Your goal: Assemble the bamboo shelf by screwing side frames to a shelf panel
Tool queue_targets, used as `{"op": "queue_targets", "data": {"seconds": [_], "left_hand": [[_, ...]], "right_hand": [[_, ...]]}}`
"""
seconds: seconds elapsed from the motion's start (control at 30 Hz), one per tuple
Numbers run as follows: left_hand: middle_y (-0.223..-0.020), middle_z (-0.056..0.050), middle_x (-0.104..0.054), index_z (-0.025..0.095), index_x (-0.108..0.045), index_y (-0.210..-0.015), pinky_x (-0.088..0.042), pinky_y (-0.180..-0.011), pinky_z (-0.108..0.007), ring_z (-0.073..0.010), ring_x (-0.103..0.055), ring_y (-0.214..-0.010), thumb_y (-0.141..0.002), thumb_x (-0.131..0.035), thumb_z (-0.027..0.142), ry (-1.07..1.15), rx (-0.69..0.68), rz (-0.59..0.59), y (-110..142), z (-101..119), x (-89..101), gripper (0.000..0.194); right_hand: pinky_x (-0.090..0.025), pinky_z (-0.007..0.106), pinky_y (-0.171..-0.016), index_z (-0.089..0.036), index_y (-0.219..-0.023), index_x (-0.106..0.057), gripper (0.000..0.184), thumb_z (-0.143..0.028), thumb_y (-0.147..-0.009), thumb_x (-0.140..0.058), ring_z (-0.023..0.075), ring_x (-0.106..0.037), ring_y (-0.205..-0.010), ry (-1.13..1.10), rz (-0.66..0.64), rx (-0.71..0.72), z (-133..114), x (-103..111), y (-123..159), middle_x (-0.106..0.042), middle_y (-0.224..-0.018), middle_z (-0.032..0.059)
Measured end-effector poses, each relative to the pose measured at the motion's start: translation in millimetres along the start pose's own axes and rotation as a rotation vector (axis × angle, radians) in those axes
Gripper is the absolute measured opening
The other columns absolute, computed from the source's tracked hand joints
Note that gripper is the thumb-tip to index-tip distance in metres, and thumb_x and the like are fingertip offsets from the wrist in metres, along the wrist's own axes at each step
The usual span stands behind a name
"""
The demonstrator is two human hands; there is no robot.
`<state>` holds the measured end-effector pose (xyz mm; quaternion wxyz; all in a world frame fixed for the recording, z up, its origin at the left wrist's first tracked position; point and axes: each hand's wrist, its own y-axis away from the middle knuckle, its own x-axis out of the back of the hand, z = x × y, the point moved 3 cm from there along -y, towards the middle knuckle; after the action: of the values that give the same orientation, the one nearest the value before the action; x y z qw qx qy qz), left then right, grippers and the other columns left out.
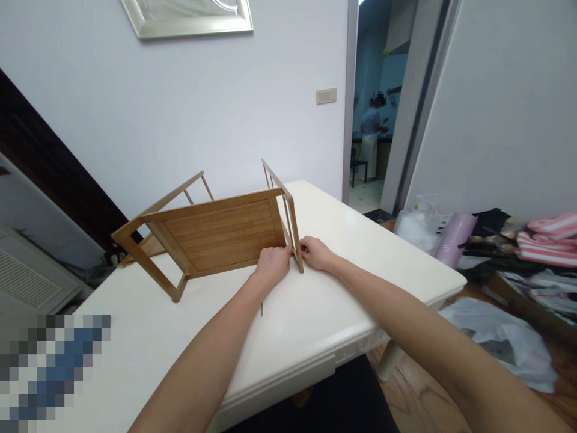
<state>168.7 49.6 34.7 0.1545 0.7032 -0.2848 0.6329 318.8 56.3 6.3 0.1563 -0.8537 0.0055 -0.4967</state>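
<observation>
A small brown wooden shelf rack (220, 231) rests tipped on its side on the white table, its panel facing me and its slatted end frames at left and right. My left hand (273, 264) is closed around the panel's lower right corner, beside the right end frame (294, 231). On the outer side of that frame, my right hand (317, 252) has its fingers curled together close against the leg; anything between the fingertips is hidden. A thin dark rod (262, 308) lies on the table by my left forearm, partly covered by it.
The white table (360, 240) stands near a wall with a light switch (326, 96). On the floor at right are a pink roll (455, 239), plastic bags (500, 340) and striped cloth (550, 240). Through the doorway a person (370, 129) stands in another room.
</observation>
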Motion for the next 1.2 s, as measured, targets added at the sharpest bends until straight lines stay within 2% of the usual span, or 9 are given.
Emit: {"op": "queue_targets", "data": {"seconds": [0.43,0.67,1.0,1.2], "left_hand": [[-0.098,-0.013,-0.074,0.020,-0.063,-0.113,-0.049,-0.078,-0.036,-0.0267,-0.070,-0.091,-0.097,-0.034,0.026,0.013,-0.007,0.002,1.2,0.6,2.6,0.034],[-0.096,-0.012,-0.074,0.021,-0.063,-0.114,-0.049,-0.079,-0.036,-0.0260,-0.070,-0.090,-0.097,-0.034,0.026,0.017,-0.001,-0.003,0.5,0.1,1.2,0.034],[-0.101,-0.013,-0.074,0.020,-0.065,-0.113,-0.049,-0.082,-0.035,-0.0249,-0.070,-0.094,-0.096,-0.036,0.026,0.025,0.018,-0.021,1.3,0.8,3.8,0.034],[-0.099,-0.013,-0.074,0.021,-0.065,-0.113,-0.049,-0.081,-0.036,-0.0255,-0.070,-0.092,-0.097,-0.034,0.027,0.023,0.016,-0.013,1.6,0.9,4.2,0.035]], "right_hand": [[-0.039,0.023,-0.071,-0.018,-0.091,-0.065,0.017,-0.017,-0.092,-0.048,0.0147,-0.057,-0.079,0.054,-0.016,0.067,0.8,-5.2,1.6,-0.061,-0.092,0.0057],[-0.037,0.023,-0.068,-0.017,-0.092,-0.066,0.010,-0.019,-0.087,-0.057,0.0142,-0.054,-0.077,0.006,-0.010,0.016,1.7,-1.9,-0.2,-0.062,-0.089,0.0047],[-0.039,0.022,-0.071,-0.017,-0.091,-0.066,0.016,-0.016,-0.091,-0.050,0.0140,-0.056,-0.078,0.037,-0.017,0.069,0.4,-4.3,1.5,-0.060,-0.089,0.0050],[-0.038,0.022,-0.067,-0.017,-0.089,-0.066,0.007,-0.018,-0.084,-0.061,0.0132,-0.052,-0.074,-0.016,0.026,-0.008,0.8,0.7,0.1,-0.060,-0.084,0.0029]]}}
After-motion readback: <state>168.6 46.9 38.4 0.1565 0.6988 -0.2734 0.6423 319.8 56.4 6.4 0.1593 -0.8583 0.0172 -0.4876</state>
